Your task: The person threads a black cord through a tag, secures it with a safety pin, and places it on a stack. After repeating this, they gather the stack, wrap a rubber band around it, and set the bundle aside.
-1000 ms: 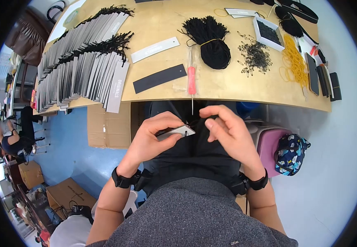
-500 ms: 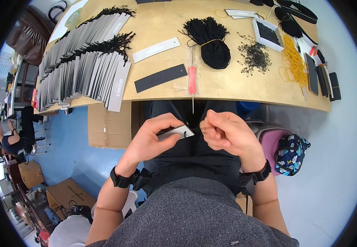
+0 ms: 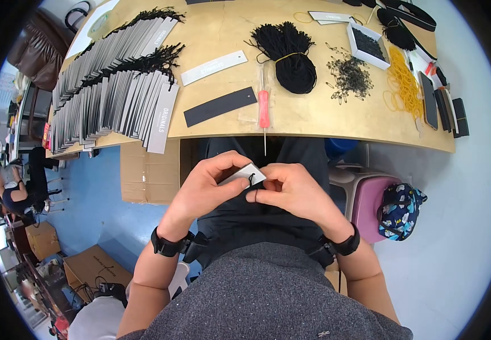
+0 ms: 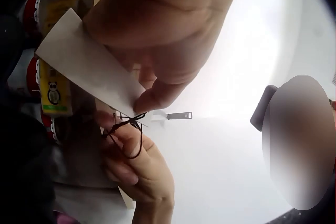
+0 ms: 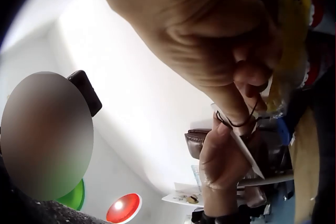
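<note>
My left hand (image 3: 208, 184) grips a pale hang tag (image 4: 86, 61) between thumb and fingers, above the lap and just off the table's front edge. A thin black cord (image 4: 131, 121) runs through the tag's corner end, with a loop hanging from it in the left wrist view. At that same end my right hand (image 3: 299, 190) pinches the cord with thumb and curled fingers. The right wrist view shows the cord (image 5: 226, 122) stretched between the tag and the right fingers. Part of the cord is hidden behind the fingers.
Rows of corded tags (image 3: 126, 107) fill the table's left side. A red-handled tool (image 3: 263, 110) projects over the front edge. Near it lie a dark tag (image 3: 220, 106), a white tag (image 3: 214, 67), a black cord bundle (image 3: 295, 71), safety pins (image 3: 350, 76) and yellow rubber bands (image 3: 404, 85).
My right hand was apart from the tag, first with fingers spread, then curled. It has moved left to the tag's end and pinches the cord. The left hand has barely moved.
</note>
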Available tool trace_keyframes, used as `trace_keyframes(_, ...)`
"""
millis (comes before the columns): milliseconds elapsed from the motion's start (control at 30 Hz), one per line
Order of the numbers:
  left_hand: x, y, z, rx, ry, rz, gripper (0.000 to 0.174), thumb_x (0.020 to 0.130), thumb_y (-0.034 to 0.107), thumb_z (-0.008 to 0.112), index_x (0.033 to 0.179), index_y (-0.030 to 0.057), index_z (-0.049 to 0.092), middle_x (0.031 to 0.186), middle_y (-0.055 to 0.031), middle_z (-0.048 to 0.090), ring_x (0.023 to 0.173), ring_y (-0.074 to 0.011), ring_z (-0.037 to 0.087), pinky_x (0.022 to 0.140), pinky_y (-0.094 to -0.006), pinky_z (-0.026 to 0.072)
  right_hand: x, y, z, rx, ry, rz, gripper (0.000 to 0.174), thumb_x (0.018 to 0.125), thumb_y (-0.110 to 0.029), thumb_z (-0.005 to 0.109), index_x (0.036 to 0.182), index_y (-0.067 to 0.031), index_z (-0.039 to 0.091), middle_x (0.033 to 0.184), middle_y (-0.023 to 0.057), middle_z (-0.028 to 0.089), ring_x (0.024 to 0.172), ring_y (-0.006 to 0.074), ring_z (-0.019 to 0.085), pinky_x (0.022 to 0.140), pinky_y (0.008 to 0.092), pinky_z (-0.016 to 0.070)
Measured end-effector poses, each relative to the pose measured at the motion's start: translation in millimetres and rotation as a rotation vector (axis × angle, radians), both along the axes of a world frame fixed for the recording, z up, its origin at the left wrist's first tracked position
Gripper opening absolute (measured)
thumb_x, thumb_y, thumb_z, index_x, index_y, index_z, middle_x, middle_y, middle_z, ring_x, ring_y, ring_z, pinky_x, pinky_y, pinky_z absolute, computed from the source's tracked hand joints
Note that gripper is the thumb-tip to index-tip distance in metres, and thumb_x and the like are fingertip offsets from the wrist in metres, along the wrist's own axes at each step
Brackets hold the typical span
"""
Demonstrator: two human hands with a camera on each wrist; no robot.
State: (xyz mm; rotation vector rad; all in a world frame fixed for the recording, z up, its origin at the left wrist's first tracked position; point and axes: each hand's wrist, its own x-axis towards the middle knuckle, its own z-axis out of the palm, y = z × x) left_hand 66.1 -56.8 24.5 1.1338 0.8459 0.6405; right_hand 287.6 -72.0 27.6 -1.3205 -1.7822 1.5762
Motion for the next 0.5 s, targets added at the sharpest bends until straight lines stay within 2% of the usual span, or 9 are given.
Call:
trace_keyframes(100,2.0,0.8,4.4,0.013,0.009,0.068,0.023,0.093,-0.004,0.064,0.116,-0.0009,0.066,0.1,0.0011,0.064,0.095,-0.0049,0.059,0.085,-0.0223,0.0483,-9.5,-4.0,-10.5,-0.081,0.285,-0.151,0.018,0.091,-0.016,0.072,0.089,0.0011,0.067,0.063,0.0003,0.05,0.059,0.008,0.047,0.054,0.0272,0.0369)
trace_keyframes(133,1.8,0.5,6.6,0.009,0.011,0.116,0.023,0.093,-0.004,0.065,0.117,-0.0009,0.066,0.101,0.0008,0.064,0.095,-0.0051,0.059,0.085,-0.0226,0.0485,-2.2,-4.2,-7.6,-0.083,0.287,-0.146,0.018,0.091,-0.016,0.072,0.089,0.0011,0.067,0.063,0.0003,0.05,0.059,0.008,0.047,0.054,0.0272,0.0369)
trace_keyframes(200,-2.8,0.3,8.6,0.024,0.02,0.095,0.027,0.093,-0.004,0.065,0.12,0.0002,0.066,0.102,0.0001,0.065,0.095,-0.0057,0.06,0.085,-0.0229,0.0487,20.8,-1.0,9.3,-0.331,0.367,-0.272,0.013,0.093,-0.012,0.067,0.089,-0.0003,0.067,0.067,-0.0015,0.054,0.055,0.0064,0.043,0.052,0.0238,0.0337)
trace_keyframes(267,-7.7,-0.8,10.6,0.039,0.03,0.068,0.031,0.093,-0.004,0.066,0.123,0.0012,0.066,0.104,-0.0007,0.066,0.095,-0.0063,0.061,0.085,-0.0231,0.0489,46.2,4.8,-4.1,-0.476,0.992,-0.403,0.009,0.094,-0.009,0.062,0.089,-0.0022,0.064,0.071,0.0006,0.059,0.051,0.0047,0.04,0.05,0.0217,0.0305)
trace_keyframes(333,-9.7,-5.1,13.2,0.098,0.088,-0.077,0.04,0.092,-0.004,0.066,0.131,0.0047,0.064,0.107,-0.0025,0.067,0.097,-0.0071,0.061,0.084,-0.0238,0.0494,57.0,9.7,-0.6,-0.426,1.026,-0.471,0.008,0.093,-0.007,0.06,0.088,-0.0017,0.063,0.077,0.0039,0.064,0.048,0.0069,0.039,0.049,0.0229,0.0275)
trace_keyframes(367,-6.3,-6.1,16.2,0.19,0.124,-0.102,0.051,0.09,-0.007,0.064,0.139,0.0082,0.061,0.106,-0.0039,0.067,0.095,-0.0095,0.061,0.084,-0.0256,0.0496,57.8,10.9,-1.0,-0.443,1.067,-0.445,0.009,0.094,-0.009,0.06,0.09,-0.0019,0.063,0.079,0.0039,0.064,0.049,0.0081,0.042,0.05,0.0236,0.031)
trace_keyframes(433,-6.1,0.6,34.2,0.305,0.197,-0.171,0.054,0.089,-0.008,0.063,0.14,0.0083,0.06,0.105,-0.0046,0.067,0.093,-0.0107,0.06,0.084,-0.0267,0.0496,56.1,18.3,0.5,-0.462,1.109,-0.404,0.01,0.095,-0.011,0.061,0.092,-0.0021,0.063,0.08,0.0039,0.065,0.05,0.0094,0.046,0.05,0.0244,0.0345)
trace_keyframes(467,-6.7,3.8,40.7,0.414,0.272,-0.242,0.056,0.088,-0.008,0.062,0.141,0.0084,0.059,0.104,-0.0053,0.067,0.091,-0.012,0.06,0.083,-0.0278,0.0496,53.5,23.3,4.7,-0.361,1.009,-0.469,0.013,0.097,-0.015,0.062,0.095,-0.0022,0.063,0.081,0.0037,0.065,0.054,0.0108,0.051,0.052,0.0257,0.0392)
trace_keyframes(500,-7.4,4.9,42.6,0.329,0.237,-0.177,0.06,0.086,-0.008,0.06,0.144,0.0083,0.056,0.101,-0.0055,0.065,0.088,-0.0139,0.058,0.082,-0.0292,0.0492,51.6,28.7,9.3,-0.262,0.909,-0.533,0.016,0.099,-0.018,0.062,0.099,-0.0022,0.063,0.082,0.0036,0.065,0.058,0.0122,0.056,0.055,0.0271,0.044)
